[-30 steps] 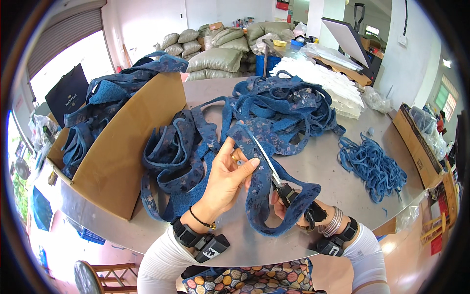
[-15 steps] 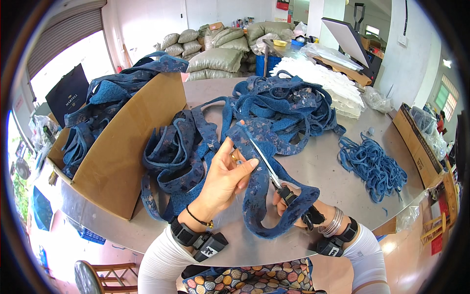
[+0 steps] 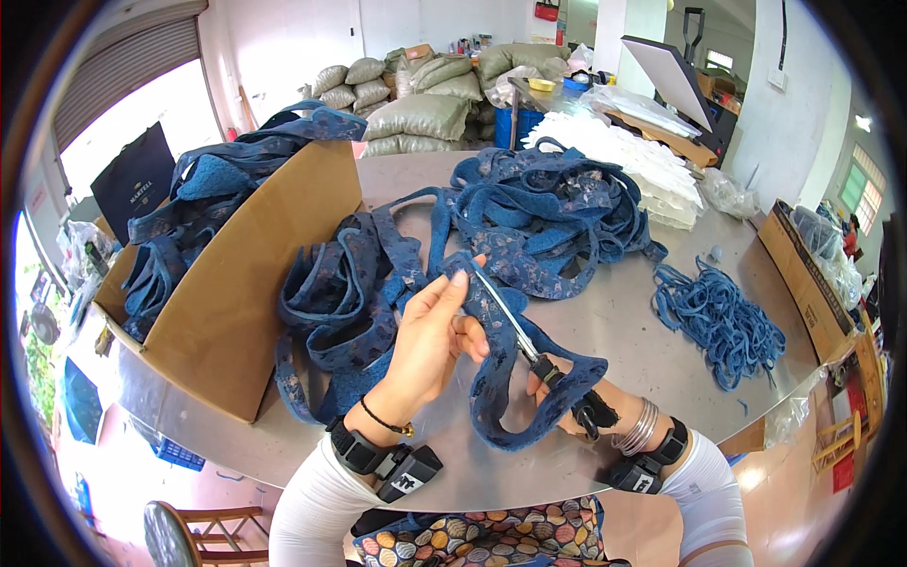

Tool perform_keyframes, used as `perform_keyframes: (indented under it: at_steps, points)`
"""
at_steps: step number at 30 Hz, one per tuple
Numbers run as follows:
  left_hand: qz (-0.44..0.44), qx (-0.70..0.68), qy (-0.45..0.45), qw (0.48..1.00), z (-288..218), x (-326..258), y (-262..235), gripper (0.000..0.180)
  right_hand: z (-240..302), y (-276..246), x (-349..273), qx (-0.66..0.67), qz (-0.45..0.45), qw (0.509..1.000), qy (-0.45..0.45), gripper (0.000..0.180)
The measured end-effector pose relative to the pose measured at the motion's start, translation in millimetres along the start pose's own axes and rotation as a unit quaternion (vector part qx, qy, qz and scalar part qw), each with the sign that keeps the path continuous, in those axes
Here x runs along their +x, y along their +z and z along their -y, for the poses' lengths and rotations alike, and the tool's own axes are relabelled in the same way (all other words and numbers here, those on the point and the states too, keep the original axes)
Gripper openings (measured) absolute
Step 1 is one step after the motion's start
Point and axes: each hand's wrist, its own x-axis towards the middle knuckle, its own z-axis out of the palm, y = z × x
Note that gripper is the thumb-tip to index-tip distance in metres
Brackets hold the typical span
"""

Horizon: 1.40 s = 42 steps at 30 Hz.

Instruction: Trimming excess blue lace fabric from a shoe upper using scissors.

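Since a second ago the left hand (image 3: 430, 340) has lifted a little and the blue strap loop (image 3: 510, 378) hangs lower around the scissors (image 3: 515, 331), and I see the blades now lying straight along the fabric. Looking at the strap, it is a blue patterned band curled into a loop above the bench (image 3: 642, 350), its upper end pinched between my left thumb and fingers, its lower curve draped over the right hand (image 3: 567, 397). The left hand is closed on that upper end, index finger stretched up along the band. The right hand is wrapped around the black scissor handles, mostly hidden by the strap; I cannot tell how far the blades are parted, they look nearly together. Just behind the hands a heap of blue straps (image 3: 548, 208) covers the middle of the bench, with more trailing to the left beside a cardboard box (image 3: 236, 302) that is itself filled with straps. Off to the right, well apart, lies a small pile of thin blue cords (image 3: 718, 321). Farther back I see stacked white fabric (image 3: 624, 161) and filled sacks (image 3: 416, 109).
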Motion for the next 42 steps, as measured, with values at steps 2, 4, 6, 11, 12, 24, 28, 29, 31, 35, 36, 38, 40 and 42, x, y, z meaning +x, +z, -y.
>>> perform_keyframes:
  at_steps: [2, 4, 6, 11, 12, 24, 28, 29, 31, 35, 36, 38, 40, 42]
  points:
    - [0.009, 0.026, 0.036, 0.999, 7.7, 2.0, -4.9, 0.039, -10.9, -0.2, 2.9, -0.006, 0.005, 1.000, -0.017, 0.047]
    - [0.005, 0.051, 0.063, 0.997, 10.9, 2.5, -3.3, 0.040, -17.9, -1.7, 4.3, 0.005, 0.005, 0.999, -0.033, 0.049]
    - [0.000, 0.065, 0.087, 0.994, 11.8, 2.6, -1.6, 0.041, -7.5, 0.0, 0.3, 0.024, 0.008, 0.999, -0.048, 0.050]
    - [-0.001, 0.075, 0.106, 0.992, 10.8, 1.0, 1.8, 0.045, -2.1, 2.8, -1.0, 0.013, -0.007, 0.998, -0.057, 0.051]
    - [-0.002, 0.074, 0.108, 0.991, 11.1, 1.3, 2.1, 0.045, -3.2, 2.4, 0.1, -0.018, -0.011, 0.997, -0.072, 0.051]
    - [0.053, 0.090, 0.104, 0.989, 7.6, 0.4, 2.9, 0.058, -14.4, 1.4, 0.1, 0.039, 0.019, 0.996, -0.080, 0.052]
    - [0.087, 0.106, 0.092, 0.986, 7.2, -2.7, 3.5, 0.062, -19.4, -0.1, 0.7, 0.159, 0.039, 0.986, -0.017, 0.052]
    - [0.089, 0.115, 0.095, 0.985, 6.8, -2.9, 3.2, 0.062, -19.5, -0.1, 0.2, 0.240, 0.032, 0.970, 0.025, 0.051]
    - [0.081, 0.114, 0.095, 0.986, 7.8, -2.4, 6.4, 0.062, -19.2, -0.4, 0.1, 0.512, 0.007, 0.845, 0.153, 0.051]
    - [0.083, 0.114, 0.097, 0.985, 7.3, -2.2, 4.8, 0.063, -7.3, 2.7, -5.0, 0.116, 0.023, 0.991, -0.062, 0.052]
    - [0.084, 0.114, 0.096, 0.985, 7.0, -2.3, 4.8, 0.063, -10.3, 1.8, -4.1, 0.131, 0.022, 0.989, -0.068, 0.053]
    - [0.085, 0.115, 0.096, 0.985, 6.5, -2.6, 4.8, 0.063, -10.1, 2.4, -4.5, 0.132, 0.013, 0.989, -0.070, 0.056]
    - [0.086, 0.115, 0.092, 0.985, 6.3, -2.7, 4.8, 0.063, -3.0, 4.0, -6.7, 0.101, 0.003, 0.993, -0.066, 0.058]
    - [0.087, 0.116, 0.086, 0.986, 5.7, -2.9, 4.6, 0.063, 2.7, 2.0, -8.4, 0.064, 0.009, 0.996, -0.065, 0.060]
